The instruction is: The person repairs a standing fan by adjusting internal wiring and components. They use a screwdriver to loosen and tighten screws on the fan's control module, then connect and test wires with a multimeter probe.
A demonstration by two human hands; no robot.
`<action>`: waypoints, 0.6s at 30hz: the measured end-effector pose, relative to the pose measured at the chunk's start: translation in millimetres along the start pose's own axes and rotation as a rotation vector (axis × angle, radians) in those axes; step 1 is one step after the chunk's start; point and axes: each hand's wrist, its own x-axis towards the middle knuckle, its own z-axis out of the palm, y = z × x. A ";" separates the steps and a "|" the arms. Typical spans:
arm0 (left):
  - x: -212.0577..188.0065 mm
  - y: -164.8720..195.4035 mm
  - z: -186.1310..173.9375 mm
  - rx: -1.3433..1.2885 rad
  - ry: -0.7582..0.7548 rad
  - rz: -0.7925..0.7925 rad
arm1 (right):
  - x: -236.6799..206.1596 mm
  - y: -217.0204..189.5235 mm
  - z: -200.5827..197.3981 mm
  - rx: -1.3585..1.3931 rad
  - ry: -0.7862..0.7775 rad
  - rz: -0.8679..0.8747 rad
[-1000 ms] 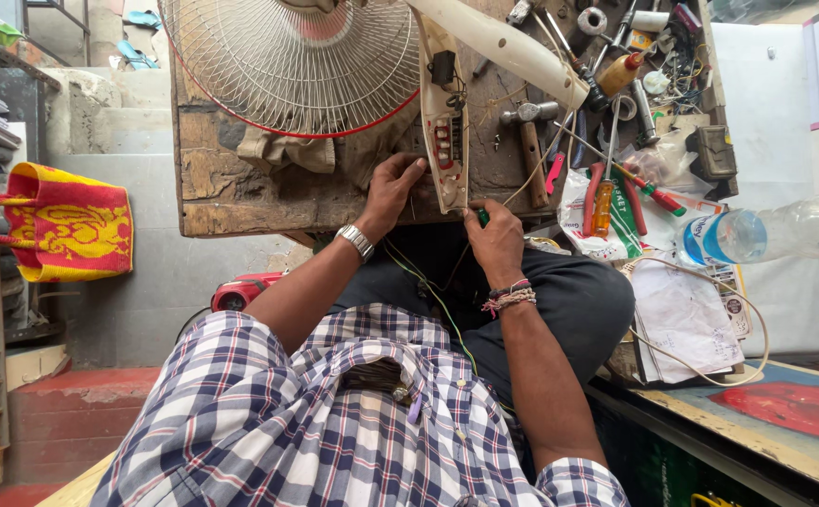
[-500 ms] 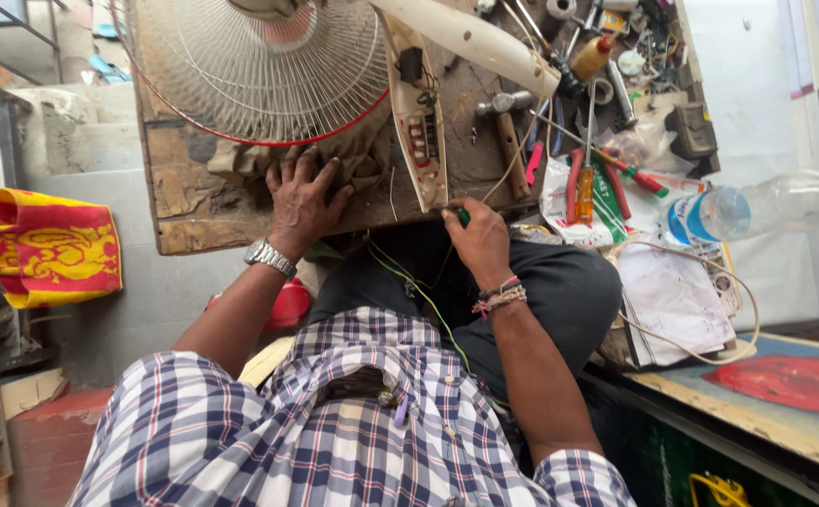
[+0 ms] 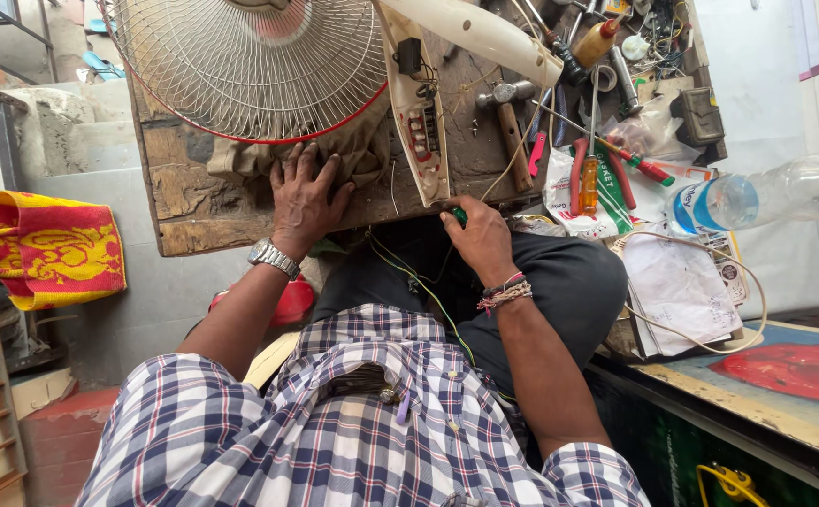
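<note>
Both our hands work mid-frame: left hand [image 3: 304, 202] lies open, fingers spread on the tan cloth [image 3: 353, 155]; right hand [image 3: 480, 237] pinches a green-handled tool [image 3: 459, 215].

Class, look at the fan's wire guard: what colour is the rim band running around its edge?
Red, on the fan guard; the head view shows it best.

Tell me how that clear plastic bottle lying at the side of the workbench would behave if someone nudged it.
The plastic bottle lies on its side and is round, so it would probably roll. It looks largely empty, so it is likely light and easily shifted. Its thin clear wall would probably dent under a firm squeeze. The papers beside it might slow it.
</note>
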 end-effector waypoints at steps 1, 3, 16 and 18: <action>0.1 -0.7 -0.2 0.001 0.000 0.001 | 0.1 -0.2 0.5 0.000 0.000 -0.003; -0.1 -1.9 -0.5 0.002 -0.003 -0.002 | 0.1 -0.5 1.1 -0.005 -0.001 0.003; -1.1 -1.4 -0.6 0.025 -0.005 -0.002 | -0.8 1.6 -1.7 -0.069 -0.047 0.020; -0.8 -1.8 -0.8 0.025 -0.002 -0.008 | -0.5 1.0 -1.6 -0.076 -0.057 0.026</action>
